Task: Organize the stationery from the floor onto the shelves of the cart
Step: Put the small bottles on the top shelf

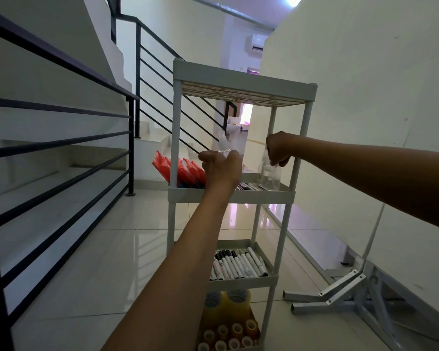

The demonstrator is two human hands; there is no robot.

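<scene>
a tall white cart point(238, 196) with four shelves stands on the shiny tile floor point(99, 249), between a black stair rail point(61, 148) and a white wall point(365, 97). both arms reach in over the second shelf from the top. the left hand point(221, 168) is curled and pinches a clear plastic bag point(223, 145) that sticks up above its fingers. the right hand point(279, 148) is curled too and grips the top of another clear bag point(271, 173), which hangs down to the shelf by the right post. on the left end of that same shelf stand red packs point(178, 168), leaning. dark pens point(248, 186) lie flat between the two hands. one shelf lower, white markers point(238, 264) lie in a row. on the bottom shelf sit yellow tape rolls point(228, 325). the top shelf holds nothing i can make out. a grey metal stand point(352, 287) lies on the floor by the wall.
</scene>
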